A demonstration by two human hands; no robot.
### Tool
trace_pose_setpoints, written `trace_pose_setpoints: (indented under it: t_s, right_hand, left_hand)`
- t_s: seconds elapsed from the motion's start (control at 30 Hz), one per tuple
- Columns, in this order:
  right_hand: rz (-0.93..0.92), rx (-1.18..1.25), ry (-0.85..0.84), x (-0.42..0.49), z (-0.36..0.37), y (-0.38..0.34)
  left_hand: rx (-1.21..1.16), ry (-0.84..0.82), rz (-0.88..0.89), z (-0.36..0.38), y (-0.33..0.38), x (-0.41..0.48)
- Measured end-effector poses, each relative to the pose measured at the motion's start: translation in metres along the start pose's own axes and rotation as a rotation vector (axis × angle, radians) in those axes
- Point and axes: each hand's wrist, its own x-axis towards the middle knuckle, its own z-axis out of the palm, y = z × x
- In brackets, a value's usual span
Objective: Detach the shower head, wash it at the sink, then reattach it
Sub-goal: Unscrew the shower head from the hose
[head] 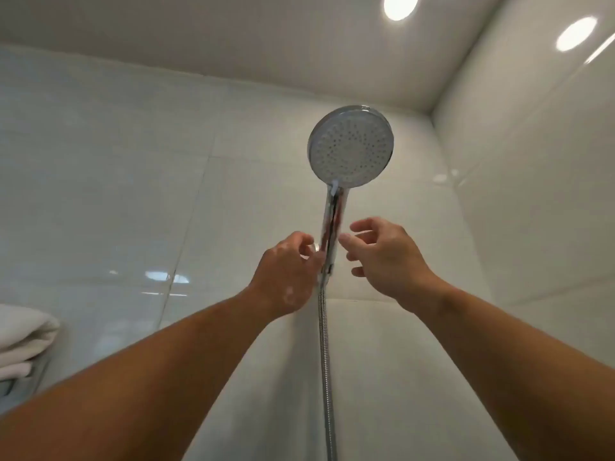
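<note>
A round chrome shower head (350,146) with a pale nozzle face stands upright high on the tiled wall, its chrome handle (332,224) running down to a ribbed metal hose (325,354). My left hand (286,274) is raised beside the lower handle, fingers curled and touching or nearly touching it near the hose joint. My right hand (386,257) hovers just right of the handle with fingers spread apart, a small gap between fingertips and chrome. The wall bracket is hidden behind the handle and my left hand.
Glossy white tiled walls (133,194) meet in a corner at the upper right. Folded white towels (23,337) lie on a rack at the far left. Two round ceiling lights (401,6) glow overhead.
</note>
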Motion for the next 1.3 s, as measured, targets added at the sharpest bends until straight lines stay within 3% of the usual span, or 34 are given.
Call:
trace_pose_setpoints:
  t_s: [0.5,0.8,0.97,1.1,1.3]
  right_hand:
    - [-0.169,-0.209,0.124,0.034,0.019,-0.015]
    - [-0.165,-0.162,0.149,0.048,0.005,-0.043]
    - [-0.089,-0.115,0.150,0.044,-0.016,-0.054]
    - [0.016,-0.046,0.150,0.016,-0.041,-0.043]
    - [0.229,-0.043,0.041,-0.072,-0.072,0.005]
  left_hand:
    - [-0.129,0.005,-0.020,0.025,-0.004,0.035]
    - [-0.132,0.035,0.046,0.008,0.023,0.050]
    - [-0.203,-0.008,0.082,0.004,0.053,0.043]
    - [-0.420,-0.106,-0.027,0.018,0.075,0.012]
    - [-0.485,-0.320,-0.168,0.060,0.079,-0.072]
